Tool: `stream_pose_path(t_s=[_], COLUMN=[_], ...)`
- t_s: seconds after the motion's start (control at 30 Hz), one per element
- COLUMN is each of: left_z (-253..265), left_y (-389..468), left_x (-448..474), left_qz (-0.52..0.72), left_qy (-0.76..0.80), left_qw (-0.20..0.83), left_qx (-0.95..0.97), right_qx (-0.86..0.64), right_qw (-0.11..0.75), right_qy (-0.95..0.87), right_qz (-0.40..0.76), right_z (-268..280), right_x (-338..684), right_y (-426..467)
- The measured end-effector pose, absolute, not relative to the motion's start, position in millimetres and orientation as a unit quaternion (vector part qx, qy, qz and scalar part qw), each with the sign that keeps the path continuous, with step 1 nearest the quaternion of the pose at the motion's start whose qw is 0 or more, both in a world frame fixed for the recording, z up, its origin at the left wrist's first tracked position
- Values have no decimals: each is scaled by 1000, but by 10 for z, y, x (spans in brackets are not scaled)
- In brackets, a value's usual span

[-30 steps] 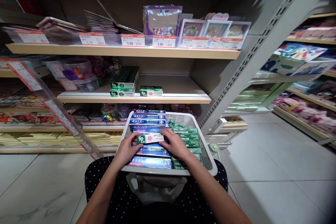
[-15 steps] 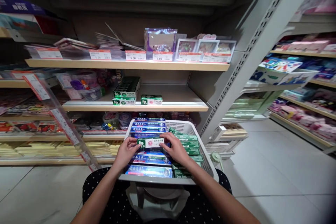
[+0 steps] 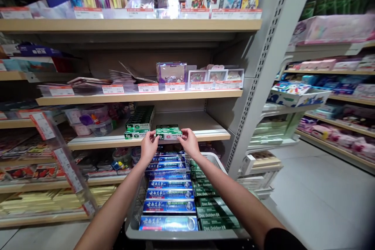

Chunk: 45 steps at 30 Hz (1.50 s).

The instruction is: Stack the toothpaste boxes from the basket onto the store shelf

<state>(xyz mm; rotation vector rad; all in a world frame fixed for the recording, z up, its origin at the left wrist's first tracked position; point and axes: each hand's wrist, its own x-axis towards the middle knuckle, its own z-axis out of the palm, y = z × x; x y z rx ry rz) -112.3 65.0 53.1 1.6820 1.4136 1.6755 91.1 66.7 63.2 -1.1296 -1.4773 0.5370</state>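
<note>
Green box (image 3: 169, 136) lifted from basket (image 3: 133, 218) — both hands (image 3: 149, 146) at shelf (image 3: 205, 136).

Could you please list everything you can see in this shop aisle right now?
held toothpaste box: one, green and white, at the front edge of the middle shelf, on another box
stacked toothpaste boxes: one stack, dark green, left of the held box
basket: one, white, below the hands
blue toothpaste boxes: one row, left half of basket
green toothpaste boxes: one row, right half of basket
price tags: several, red and white, shelf edges
left hand: grip on box's left end
right hand: grip on box's right end
</note>
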Motion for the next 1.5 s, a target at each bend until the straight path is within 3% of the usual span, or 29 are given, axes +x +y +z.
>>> stream_pose_path(t_s=[0.17, 0.3, 0.6, 1.07, 1.2, 1.4, 1.5], left_z=[425, 363, 422, 375, 378, 435, 441], left_y=[842, 875, 966, 1032, 1033, 826, 578], left_x=[-1118, -1149, -1144, -1054, -1034, -1065, -1082], left_qz=[572, 566, 564, 525, 529, 502, 489], left_qy=[542, 530, 518, 571, 569, 540, 526], left_qw=[137, 153, 162, 44, 48, 37, 34], left_qx=[600, 613, 622, 630, 628, 675, 695], right_qx=[-492, -485, -544, -539, -535, -443, -409], right_qw=[578, 579, 472, 497, 497, 545, 550], right_qy=[-621, -624, -682, -671, -668, -633, -648], right_qz=[196, 202, 127, 109, 143, 327, 332], right_z=[516, 408, 483, 409, 429, 411, 370], right_x=[775, 735, 705, 666, 667, 914, 1303], right_y=[897, 981, 1062, 1160, 1186, 1090, 794])
